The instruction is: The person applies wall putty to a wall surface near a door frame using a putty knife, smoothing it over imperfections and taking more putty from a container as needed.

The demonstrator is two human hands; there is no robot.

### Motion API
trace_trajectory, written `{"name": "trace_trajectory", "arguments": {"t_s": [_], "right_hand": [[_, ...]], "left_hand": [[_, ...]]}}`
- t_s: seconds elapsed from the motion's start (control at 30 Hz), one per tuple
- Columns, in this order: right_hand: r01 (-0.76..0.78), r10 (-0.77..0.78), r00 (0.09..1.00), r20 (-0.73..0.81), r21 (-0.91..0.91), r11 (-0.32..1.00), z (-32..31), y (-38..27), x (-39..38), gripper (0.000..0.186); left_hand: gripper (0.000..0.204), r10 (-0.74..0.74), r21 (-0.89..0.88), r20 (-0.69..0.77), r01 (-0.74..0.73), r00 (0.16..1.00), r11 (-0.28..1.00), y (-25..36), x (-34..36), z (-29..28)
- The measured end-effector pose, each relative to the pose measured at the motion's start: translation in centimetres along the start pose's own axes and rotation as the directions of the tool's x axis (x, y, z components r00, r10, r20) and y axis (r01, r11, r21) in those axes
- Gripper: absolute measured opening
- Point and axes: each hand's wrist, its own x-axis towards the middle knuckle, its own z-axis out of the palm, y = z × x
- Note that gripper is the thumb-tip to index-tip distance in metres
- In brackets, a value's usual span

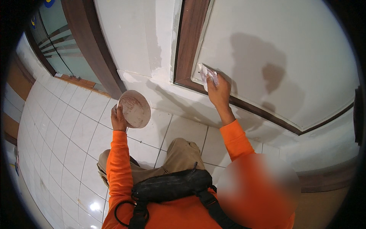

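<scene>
My left hand grips the rim of a round shallow bowl, thumb over its edge. The bowl is tilted toward me, and its inside is smeared with pale putty-like residue. Out ahead and to the right, my right hand pinches a small flat putty scraper, whitish and smudged. This scraper is at the lower left corner of a white wall panel, beside the brown frame around it. Pale filler lines the panel's edge by the frame. My fingers partly cover the scraper.
White floor tiles spread below and to the left. A glass door with a curved brown jamb stands at the far left. Patchy white wall lies between jamb and panel. My bent knee is close to the wall.
</scene>
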Motion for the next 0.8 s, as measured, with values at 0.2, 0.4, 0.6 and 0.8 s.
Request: {"name": "trace_trajectory", "arguments": {"t_s": [0.2, 0.4, 0.6, 0.8], "right_hand": [[0.269, -0.294, 0.949, -0.111, -0.195, 0.943, 1.4, 0.5, -0.9, 0.023], [0.19, -0.2, 0.977, -0.074, -0.121, 0.974, 2.1, -0.3, -1.9, 0.023], [0.084, -0.083, 0.995, -0.059, 0.009, 0.996, 1.6, 0.6, -1.9, 0.025], [0.053, -0.045, 0.991, -0.123, 0.059, 0.997, 2.2, 1.2, -0.9, 0.023]], "left_hand": [[0.048, 0.041, 0.054, 0.036, -0.043, 0.998, 0.998, -0.2, 0.3, 0.3], [0.048, 0.006, 0.004, 0.019, -0.006, 1.0, 1.0, -1.1, 0.2, -0.2], [0.049, 0.047, 0.001, 0.009, -0.047, 0.999, 0.999, -1.1, 0.3, -0.9], [0.048, -0.001, -0.015, 0.0, 0.001, 1.0, 1.0, 1.0, -0.1, 0.1]]}}
